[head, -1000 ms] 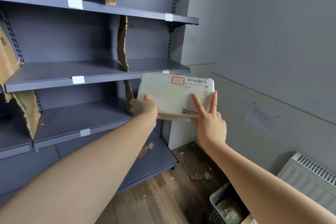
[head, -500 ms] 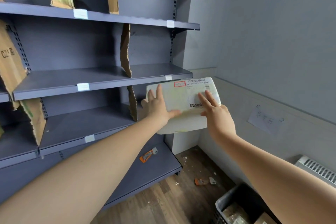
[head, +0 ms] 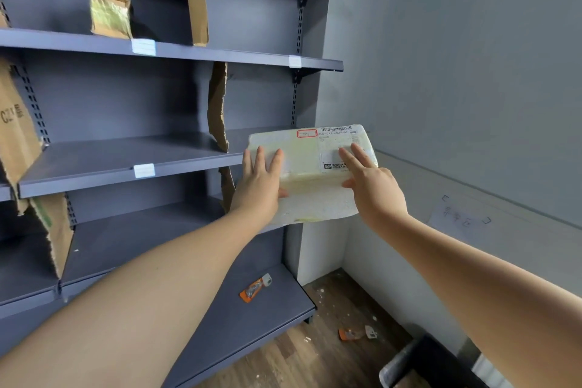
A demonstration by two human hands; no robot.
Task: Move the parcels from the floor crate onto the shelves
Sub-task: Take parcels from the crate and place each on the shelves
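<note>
Here, a pale, soft-wrapped parcel [head: 310, 167] is presented to the right end of the middle shelf [head: 126, 164], label face towards the camera and barcode strip along its top edge. The left hand [head: 259, 183] lies flat on the parcel's left part with fingers spread, the thumb hooked under the lower edge; the right hand [head: 371, 186] presses two extended fingers on the label while its thumb meets the lower right edge. Neither hand is closed around the parcel: both are largely open and pin it between palm, fingers and thumb. Whether the far edge of the parcel already rests on the shelf board cannot be told, since the parcel hides that part of the board. Just to the left stands a torn cardboard divider [head: 217, 107]; at the far right the shelf ends near the wall. The floor crate [head: 419, 365] shows at the lower right corner, well apart from the parcel.

The step in hand appears to be the placement itself. To do it well, the far edge should be seated on the board first, then the parcel slid away from the camera with flat palms. It should be kept to the right of the divider and level. The thumbs should release only once the board bears the weight, because the soft wrapping probably sags.
</note>
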